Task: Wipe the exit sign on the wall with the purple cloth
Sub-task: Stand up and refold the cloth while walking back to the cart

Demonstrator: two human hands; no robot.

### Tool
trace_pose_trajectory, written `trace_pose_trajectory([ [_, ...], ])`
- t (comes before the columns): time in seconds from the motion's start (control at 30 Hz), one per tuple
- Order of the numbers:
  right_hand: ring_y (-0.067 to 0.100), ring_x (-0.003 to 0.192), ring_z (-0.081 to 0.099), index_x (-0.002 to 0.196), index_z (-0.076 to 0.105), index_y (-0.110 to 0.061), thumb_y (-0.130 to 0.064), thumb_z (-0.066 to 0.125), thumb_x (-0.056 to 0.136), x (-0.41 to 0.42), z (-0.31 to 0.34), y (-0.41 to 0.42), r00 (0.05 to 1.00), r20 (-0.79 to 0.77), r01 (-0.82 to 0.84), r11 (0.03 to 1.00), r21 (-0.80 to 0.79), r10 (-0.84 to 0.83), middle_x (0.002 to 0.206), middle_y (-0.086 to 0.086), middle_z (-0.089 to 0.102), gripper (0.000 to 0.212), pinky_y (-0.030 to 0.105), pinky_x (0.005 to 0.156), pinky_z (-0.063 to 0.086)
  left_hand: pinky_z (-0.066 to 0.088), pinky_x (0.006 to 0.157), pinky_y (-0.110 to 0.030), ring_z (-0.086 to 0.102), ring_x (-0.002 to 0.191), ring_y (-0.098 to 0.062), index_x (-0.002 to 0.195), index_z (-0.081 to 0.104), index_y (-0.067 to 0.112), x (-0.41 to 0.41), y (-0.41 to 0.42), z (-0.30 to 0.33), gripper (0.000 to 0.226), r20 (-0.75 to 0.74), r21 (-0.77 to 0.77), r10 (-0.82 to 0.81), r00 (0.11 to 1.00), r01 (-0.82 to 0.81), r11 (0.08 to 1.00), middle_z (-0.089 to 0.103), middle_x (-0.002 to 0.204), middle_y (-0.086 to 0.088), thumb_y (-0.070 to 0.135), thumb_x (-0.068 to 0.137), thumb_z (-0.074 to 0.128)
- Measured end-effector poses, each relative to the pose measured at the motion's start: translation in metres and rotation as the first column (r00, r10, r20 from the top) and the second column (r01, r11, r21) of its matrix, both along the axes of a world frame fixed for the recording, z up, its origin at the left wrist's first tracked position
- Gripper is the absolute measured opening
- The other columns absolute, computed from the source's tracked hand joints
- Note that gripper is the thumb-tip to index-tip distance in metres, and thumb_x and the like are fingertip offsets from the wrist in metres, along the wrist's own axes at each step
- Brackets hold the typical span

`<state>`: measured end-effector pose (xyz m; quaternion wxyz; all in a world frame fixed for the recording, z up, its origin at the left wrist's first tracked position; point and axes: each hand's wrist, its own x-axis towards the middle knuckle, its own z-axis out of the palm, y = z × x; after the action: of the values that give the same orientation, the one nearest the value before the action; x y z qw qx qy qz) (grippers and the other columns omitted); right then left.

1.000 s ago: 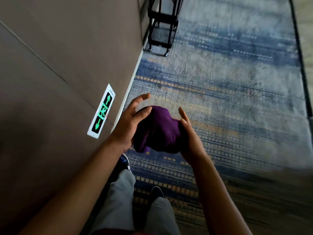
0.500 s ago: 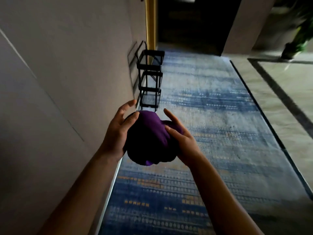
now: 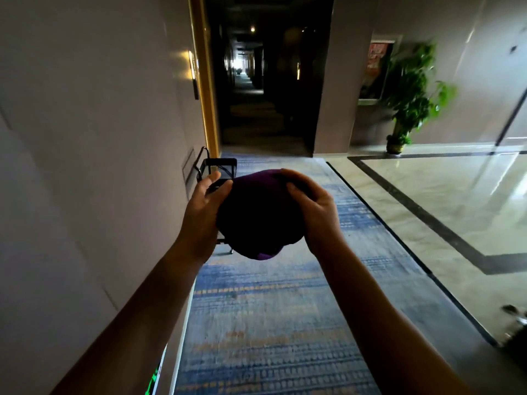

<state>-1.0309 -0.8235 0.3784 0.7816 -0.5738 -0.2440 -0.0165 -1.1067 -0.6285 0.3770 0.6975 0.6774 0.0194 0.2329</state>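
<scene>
Both hands' grip, left hand [image 3: 204, 208] and right hand [image 3: 312, 208], clasps the purple cloth [image 3: 261, 218].

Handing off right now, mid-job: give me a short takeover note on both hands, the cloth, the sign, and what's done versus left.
Left hand: cupped on the left side of the purple cloth, fingers partly spread.
Right hand: gripping the cloth's right side, fingers curled over the top.
Cloth: bunched into a ball, held up in front over the blue carpet.
Exit sign: low on the left wall, only its green edge visible at the bottom of the view, well below the hands.
Done: cloth in hand.
Left: bring the cloth down to the sign and wipe it; no contact now.
</scene>
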Motion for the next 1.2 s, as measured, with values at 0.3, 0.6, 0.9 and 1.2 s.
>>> trace_pose_trajectory([
  [0.3,0.015,0.109,0.073,0.119,0.078,-0.020,-0.007,0.060,0.101,0.014,0.004,-0.034,0.982,-0.101,0.170,0.978,0.123,-0.158,0.117,0.002,0.079,0.029,0.027,0.091,0.058,0.053,0.103,-0.041,0.060,0.127,-0.005,0.143,0.039,0.064,0.042,-0.040,-0.013,0.075,-0.028,-0.032,-0.279,0.960,0.278,0.960,0.061,0.138,0.027,0.068,0.076,0.075],
  [0.6,0.016,0.109,0.075,0.117,0.079,-0.032,-0.013,0.060,0.098,0.100,-0.015,-0.076,0.979,-0.179,0.134,0.973,0.187,-0.100,0.122,0.002,0.077,0.033,0.027,0.087,0.059,0.053,0.106,-0.038,0.061,0.124,-0.011,0.139,0.050,0.056,0.137,-0.080,-0.004,0.053,0.048,0.059,-0.226,0.973,0.224,0.973,0.060,0.131,0.020,0.019,0.102,0.058],
  [0.9,0.017,0.117,0.069,0.135,0.067,-0.031,-0.025,0.063,0.100,0.188,-0.057,-0.100,0.975,-0.206,0.086,0.996,-0.002,-0.084,0.129,-0.001,0.073,0.036,0.023,0.089,0.056,0.057,0.087,-0.017,0.069,0.105,0.003,0.145,0.052,0.042,0.229,-0.088,-0.019,0.050,-0.012,0.110,-0.176,0.984,0.176,0.978,0.073,0.110,0.025,0.018,0.102,0.059],
  [1.2,0.008,0.106,0.073,0.126,0.072,-0.020,0.002,0.070,0.093,0.259,-0.073,-0.095,0.985,-0.053,0.137,0.926,-0.351,-0.166,0.114,-0.003,0.079,0.040,0.023,0.092,0.056,0.049,0.067,-0.001,0.063,0.089,0.023,0.142,0.057,0.034,0.317,-0.045,-0.056,0.043,-0.122,0.226,-0.170,0.978,0.194,0.955,0.062,0.107,0.029,0.026,0.100,0.065],
])
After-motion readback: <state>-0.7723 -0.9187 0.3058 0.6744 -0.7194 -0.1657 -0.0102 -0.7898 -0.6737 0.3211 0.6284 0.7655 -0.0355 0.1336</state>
